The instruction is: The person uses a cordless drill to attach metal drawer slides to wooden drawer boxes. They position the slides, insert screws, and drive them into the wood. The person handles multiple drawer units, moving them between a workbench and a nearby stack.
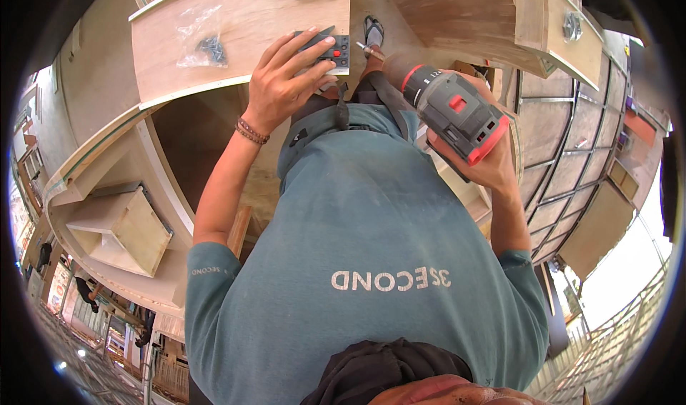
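A: What do we see on the pale curved plywood board (236, 26)?

B: We see a small grey metal bracket with a red dot (330, 50) near the board's right end. The left hand (282, 83) lies flat on it. Its fingers (304, 44) are spread wide and press the bracket down; they grip nothing.

A: And the other hand?

B: The right hand (475, 155) is to the right of the board, a bit lower. Its fingers are wrapped tight around the handle of a grey and red cordless drill (446, 108). The drill's tip points at the bracket and sits just beside it.

A: Anything else on the board?

B: A clear plastic bag of dark screws (204, 44) lies on it, left of the bracket and well apart from the hand.
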Available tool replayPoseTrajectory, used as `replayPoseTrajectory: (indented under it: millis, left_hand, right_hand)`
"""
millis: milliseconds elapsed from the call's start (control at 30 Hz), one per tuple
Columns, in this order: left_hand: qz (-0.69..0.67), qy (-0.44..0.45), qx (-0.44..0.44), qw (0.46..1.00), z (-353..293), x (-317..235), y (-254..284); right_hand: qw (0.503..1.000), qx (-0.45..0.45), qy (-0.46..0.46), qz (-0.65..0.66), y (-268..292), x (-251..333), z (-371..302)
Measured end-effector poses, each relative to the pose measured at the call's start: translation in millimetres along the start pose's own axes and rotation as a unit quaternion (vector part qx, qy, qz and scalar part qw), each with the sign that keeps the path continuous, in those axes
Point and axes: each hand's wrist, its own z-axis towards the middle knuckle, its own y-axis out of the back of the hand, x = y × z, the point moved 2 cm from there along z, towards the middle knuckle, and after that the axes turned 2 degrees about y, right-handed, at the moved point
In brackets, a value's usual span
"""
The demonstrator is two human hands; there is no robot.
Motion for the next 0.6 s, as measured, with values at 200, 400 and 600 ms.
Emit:
replayPoseTrajectory:
  millis: [200,400,600]
  left_hand:
    - [-0.003,-0.009,-0.011,1.000,-4,3,-3]
    - [0.018,-0.022,-0.022,0.999,-10,9,-6]
    - [0.010,-0.015,-0.046,0.999,-15,8,-8]
  right_hand:
    - [0.992,0.093,-0.002,-0.082,2,30,22]
    - [0.970,0.140,0.030,-0.197,-6,47,42]
    - [0.965,0.175,-0.022,-0.194,-16,62,57]
